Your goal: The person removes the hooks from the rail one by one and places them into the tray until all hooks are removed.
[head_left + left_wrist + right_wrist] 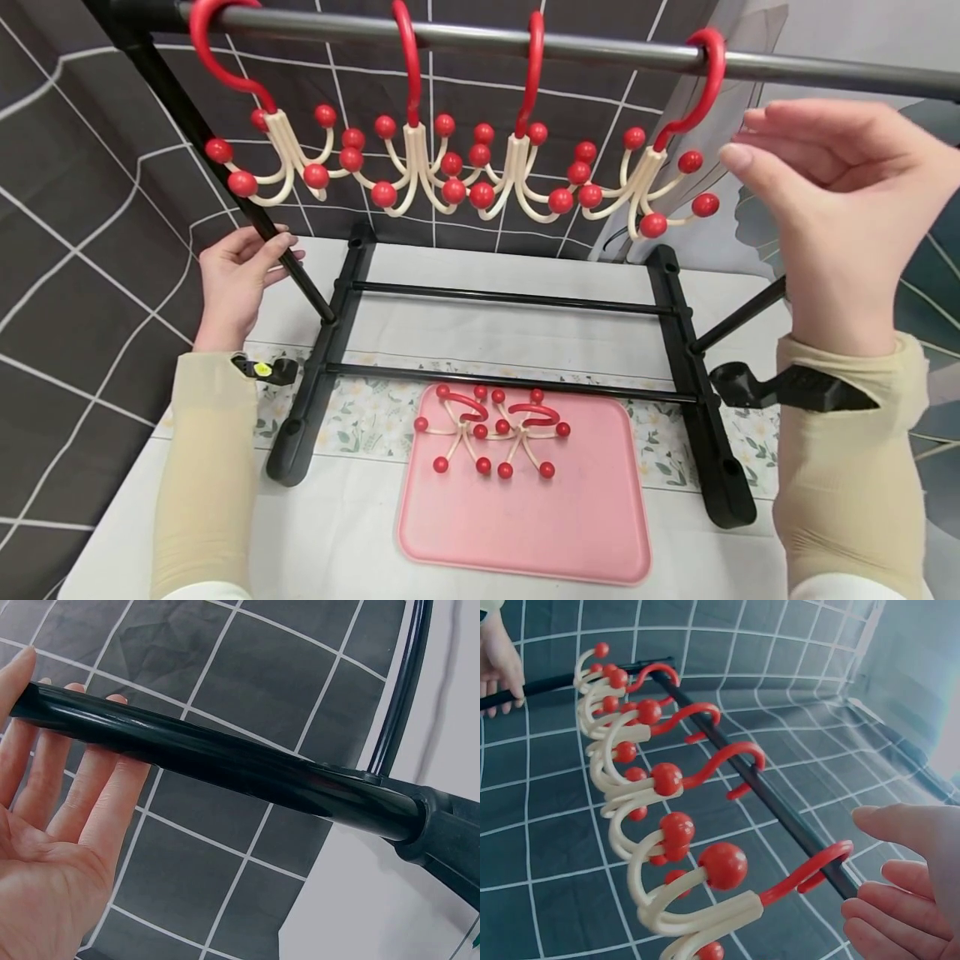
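My left hand (236,279) grips the left black post (217,761) of a small garment rack, fingers behind it and thumb in front. From the rack's top rail (600,46) hang several hangers with red hooks and cream curved prongs tipped by red balls. Just right of the rightmost hanger (645,183), my right hand (855,200) is raised below the rail, fingers loosely bent, holding nothing. In the right wrist view its fingertips (859,904) are close to the rail; whether they touch is unclear. Two more such hangers (461,427) lie on a pink tray (585,533).
Black base feet (300,442) and two lower crossbars (510,296) stand on a white-covered table (337,525) with a floral strip. The tray sits at the rack's front. Dark gridded cloth (67,275) covers the wall behind and to the left.
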The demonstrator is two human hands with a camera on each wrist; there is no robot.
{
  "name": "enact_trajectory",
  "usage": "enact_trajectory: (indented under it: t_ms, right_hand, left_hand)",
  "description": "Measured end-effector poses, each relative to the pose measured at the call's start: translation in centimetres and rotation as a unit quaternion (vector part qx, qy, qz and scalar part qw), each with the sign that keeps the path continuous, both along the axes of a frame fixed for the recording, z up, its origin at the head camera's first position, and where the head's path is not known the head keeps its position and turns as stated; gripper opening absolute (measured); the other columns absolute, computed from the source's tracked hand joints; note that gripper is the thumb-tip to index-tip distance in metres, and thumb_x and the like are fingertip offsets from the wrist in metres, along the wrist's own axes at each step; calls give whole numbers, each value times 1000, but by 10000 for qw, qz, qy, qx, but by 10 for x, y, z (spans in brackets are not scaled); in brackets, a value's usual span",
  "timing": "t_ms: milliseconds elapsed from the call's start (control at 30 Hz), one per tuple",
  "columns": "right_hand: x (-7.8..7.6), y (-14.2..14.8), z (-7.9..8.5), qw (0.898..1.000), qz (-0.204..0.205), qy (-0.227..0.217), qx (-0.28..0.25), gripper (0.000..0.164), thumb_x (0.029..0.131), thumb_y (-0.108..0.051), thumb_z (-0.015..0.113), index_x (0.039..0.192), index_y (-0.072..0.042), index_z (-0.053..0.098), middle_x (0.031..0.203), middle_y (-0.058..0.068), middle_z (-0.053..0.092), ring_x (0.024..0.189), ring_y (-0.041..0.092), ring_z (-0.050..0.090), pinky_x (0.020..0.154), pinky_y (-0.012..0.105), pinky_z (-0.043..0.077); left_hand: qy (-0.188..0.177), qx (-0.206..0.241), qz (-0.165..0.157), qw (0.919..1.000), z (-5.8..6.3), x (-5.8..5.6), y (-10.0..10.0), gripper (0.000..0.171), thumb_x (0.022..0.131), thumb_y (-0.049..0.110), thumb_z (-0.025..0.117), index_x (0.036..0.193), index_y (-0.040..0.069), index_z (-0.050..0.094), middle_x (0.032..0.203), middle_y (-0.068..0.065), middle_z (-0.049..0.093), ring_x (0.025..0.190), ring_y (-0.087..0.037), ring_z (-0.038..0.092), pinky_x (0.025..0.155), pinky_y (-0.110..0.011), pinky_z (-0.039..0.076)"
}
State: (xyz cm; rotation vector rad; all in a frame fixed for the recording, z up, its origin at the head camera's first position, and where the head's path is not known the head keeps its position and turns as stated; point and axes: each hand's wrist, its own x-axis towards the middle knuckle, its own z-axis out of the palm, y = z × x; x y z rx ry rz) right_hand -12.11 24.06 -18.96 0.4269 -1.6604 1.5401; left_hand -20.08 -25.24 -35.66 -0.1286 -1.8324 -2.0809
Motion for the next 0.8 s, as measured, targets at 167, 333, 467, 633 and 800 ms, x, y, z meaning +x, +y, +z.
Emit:
enact_trajectory:
  t_ms: [167, 333, 467, 633, 800]
  right_hand:
    - [-8, -7, 11, 9965, -613, -305, 475, 30, 79, -2, 88, 106, 6, 76, 107, 17, 74, 98, 20, 73, 92, 26, 55]
    - [-14, -14, 14, 9930, -821, -310, 793, 28, 81, -6, 88, 106, 2, 78, 107, 14, 75, 95, 18, 74, 90, 26, 56]
    - [-17, -17, 15, 9913, -963, -323, 835, 28, 80, -8, 88, 105, -1, 79, 106, 12, 75, 93, 16, 74, 88, 25, 56]
    - [-21, -18, 13, 9864, -1150, -229, 1152, 26, 84, -14, 86, 108, -6, 79, 106, 8, 76, 94, 16, 73, 87, 25, 56]
    - [-25, -21, 6, 9859, -1119, -374, 1187, 25, 85, -15, 85, 108, -7, 80, 105, 5, 76, 94, 14, 73, 87, 25, 56]
  left_hand:
    - [32, 86, -40, 10000, 0, 0, 0, 28, 90, 5, 79, 114, -8, 72, 96, -11, 74, 83, -19, 76, 76, -25, 59]
    - [23, 77, -31, 10000, 0, 0, 0, 33, 90, 5, 79, 116, -12, 69, 95, -11, 74, 82, -19, 76, 76, -25, 60]
    - [26, 43, 4, 10000, 0, -1, 1, 32, 90, 5, 78, 116, -12, 69, 95, -10, 75, 83, -18, 76, 75, -25, 60]
    - [39, 59, 6, 10000, 0, -1, 0, 28, 90, 4, 78, 114, -8, 72, 95, -10, 75, 83, -18, 76, 75, -25, 60]
    - [13, 95, -24, 10000, 0, -1, 0, 25, 89, 4, 79, 112, -5, 74, 96, -10, 75, 83, -18, 76, 75, -25, 60]
